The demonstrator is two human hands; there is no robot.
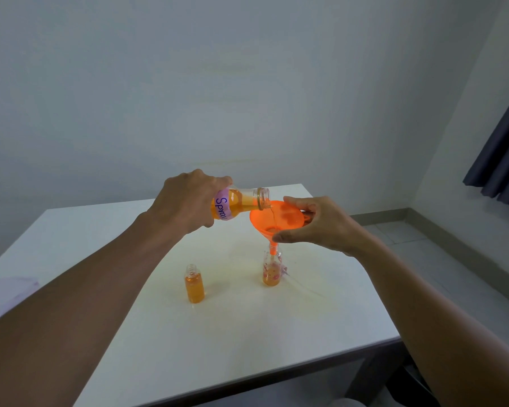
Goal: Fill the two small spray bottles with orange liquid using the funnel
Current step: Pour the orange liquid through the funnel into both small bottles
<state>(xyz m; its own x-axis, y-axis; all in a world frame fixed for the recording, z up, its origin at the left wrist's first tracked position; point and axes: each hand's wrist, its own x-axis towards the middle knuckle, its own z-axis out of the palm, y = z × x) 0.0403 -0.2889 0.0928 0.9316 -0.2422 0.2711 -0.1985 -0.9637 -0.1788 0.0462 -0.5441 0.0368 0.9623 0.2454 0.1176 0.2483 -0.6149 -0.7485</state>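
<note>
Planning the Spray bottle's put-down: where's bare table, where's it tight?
Bare: the near table between the left forearm and right forearm, in front of the plain bottle and flowered bottle; also the far-left corner beyond the left forearm. Tight: around the funnel and right hand holding it; wet-looking patch right of the flowered bottle.

A glossy, see-through large bottle, either glass or clear plastic, carries a matt lilac paper label. The cone-shaped orange funnel is smooth, translucent plastic with a slight shine. The plain small bottle and the flower-printed small bottle are clear, smooth and shiny. The white table top is smooth with a soft sheen. The dark blue curtain is matt cloth.
</note>
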